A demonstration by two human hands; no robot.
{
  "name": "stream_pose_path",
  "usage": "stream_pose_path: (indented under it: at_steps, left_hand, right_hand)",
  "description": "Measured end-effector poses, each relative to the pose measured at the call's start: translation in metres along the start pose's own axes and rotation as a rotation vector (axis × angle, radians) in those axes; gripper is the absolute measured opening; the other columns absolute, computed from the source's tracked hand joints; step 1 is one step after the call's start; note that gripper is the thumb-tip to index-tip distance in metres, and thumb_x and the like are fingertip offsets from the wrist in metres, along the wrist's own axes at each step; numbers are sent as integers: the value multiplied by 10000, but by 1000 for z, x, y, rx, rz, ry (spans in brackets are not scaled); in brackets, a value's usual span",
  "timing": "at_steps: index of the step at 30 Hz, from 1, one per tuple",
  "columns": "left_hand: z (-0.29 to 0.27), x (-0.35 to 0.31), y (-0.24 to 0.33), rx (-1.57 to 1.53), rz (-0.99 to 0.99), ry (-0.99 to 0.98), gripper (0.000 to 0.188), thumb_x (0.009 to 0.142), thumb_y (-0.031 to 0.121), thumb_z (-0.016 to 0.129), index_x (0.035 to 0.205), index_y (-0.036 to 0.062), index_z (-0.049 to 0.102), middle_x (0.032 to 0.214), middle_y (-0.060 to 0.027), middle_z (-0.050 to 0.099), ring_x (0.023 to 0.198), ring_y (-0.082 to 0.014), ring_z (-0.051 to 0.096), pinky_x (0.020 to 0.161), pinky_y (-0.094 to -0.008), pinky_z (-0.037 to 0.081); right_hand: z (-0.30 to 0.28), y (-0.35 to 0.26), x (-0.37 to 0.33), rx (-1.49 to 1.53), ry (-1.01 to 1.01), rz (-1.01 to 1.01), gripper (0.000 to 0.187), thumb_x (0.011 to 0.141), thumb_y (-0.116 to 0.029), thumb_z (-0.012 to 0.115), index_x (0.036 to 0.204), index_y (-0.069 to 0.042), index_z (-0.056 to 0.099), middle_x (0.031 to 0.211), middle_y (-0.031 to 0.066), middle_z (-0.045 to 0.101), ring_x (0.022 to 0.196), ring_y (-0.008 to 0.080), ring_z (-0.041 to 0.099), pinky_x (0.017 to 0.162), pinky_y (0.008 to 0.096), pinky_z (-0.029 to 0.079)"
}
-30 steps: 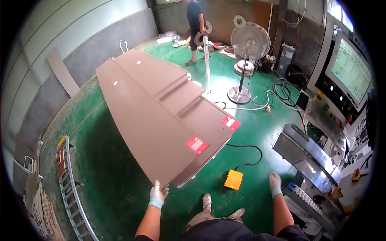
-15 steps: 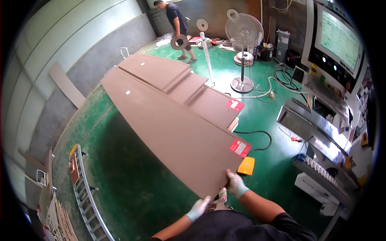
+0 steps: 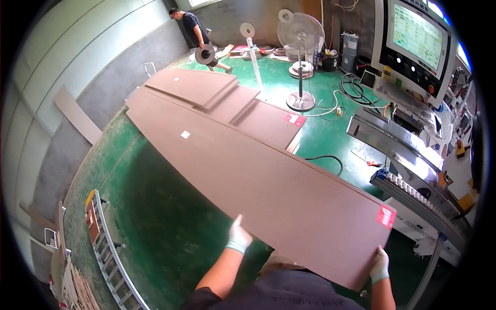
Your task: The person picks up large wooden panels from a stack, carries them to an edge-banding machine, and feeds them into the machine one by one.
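A long brown board stretches from the far left to close in front of me, with a small white sticker and a red-and-white label on its face. My left hand, in a pale glove, grips its near long edge, fingers partly hidden underneath. At the right end, my gloved right hand is closed on the short edge near the corner. The board's far part overlaps a stack of shorter brown boards.
To the right stands a machine with a screen panel and a metal rail. Behind the boards is a pedestal fan. A ladder lies on the left. A co-worker carries a grey roll at the back.
The board's near end has swung right, toward the machine. My left hand has shifted from the end to the long edge; my right hand moved right with the end. The co-worker stepped left.
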State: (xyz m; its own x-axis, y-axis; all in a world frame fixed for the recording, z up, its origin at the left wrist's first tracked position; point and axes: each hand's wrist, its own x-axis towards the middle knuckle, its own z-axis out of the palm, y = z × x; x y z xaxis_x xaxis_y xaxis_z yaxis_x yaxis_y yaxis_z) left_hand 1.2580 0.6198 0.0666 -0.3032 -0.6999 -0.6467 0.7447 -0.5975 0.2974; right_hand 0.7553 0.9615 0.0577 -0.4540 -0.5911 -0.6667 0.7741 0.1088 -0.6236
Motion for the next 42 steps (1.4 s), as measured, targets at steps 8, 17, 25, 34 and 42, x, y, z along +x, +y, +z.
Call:
stream_pose_path:
  at_steps: [8, 17, 25, 34, 42]
  left_hand:
    - [-1, 13, 17, -27, 200, -32, 871, 1003, 772, 277, 1621, 162, 349, 1665, -96, 352, 1496, -372, 342, 1230, -563, 265]
    - [45, -27, 2, 100, 206, 8, 904, 989, 800, 193, 1645, 188, 312, 1696, -89, 308, 1526, -360, 310, 1246, -545, 241]
    - [54, -9, -15, 218, 268, 197, 894, 1004, 771, 189, 1629, 149, 342, 1690, -79, 324, 1526, -343, 318, 1252, -507, 238]
    - [66, 7, -2, 193, 217, 229, 891, 1020, 760, 153, 1638, 139, 316, 1695, -82, 311, 1527, -346, 320, 1247, -515, 259]
    - [63, 54, 30, 145, 264, 138, 883, 1028, 751, 188, 1626, 119, 334, 1686, -84, 329, 1512, -348, 346, 1241, -504, 280]
  right_hand:
    - [-266, -68, -32, -182, 436, -353, 682, 1068, -589, 451, 1434, -32, 596, 1392, 73, 648, 1225, 247, 613, 1084, 385, 451]
    - [-213, -44, -76, -480, 758, -509, 679, 1105, -529, 442, 1210, 88, 707, 1040, 102, 754, 896, 202, 663, 837, 358, 521]
    - [-225, -64, -77, -422, 767, -830, 600, 1133, -455, 425, 1267, 69, 685, 1129, 78, 725, 981, 167, 632, 912, 316, 488]
    - [-183, -97, -56, -466, 626, -677, 619, 1119, -484, 448, 1255, 71, 686, 1097, 76, 730, 924, 163, 631, 862, 320, 505]
    - [-157, -103, -21, -439, 590, -525, 592, 1134, -426, 400, 1347, 69, 644, 1202, 95, 725, 1021, 184, 675, 894, 324, 519]
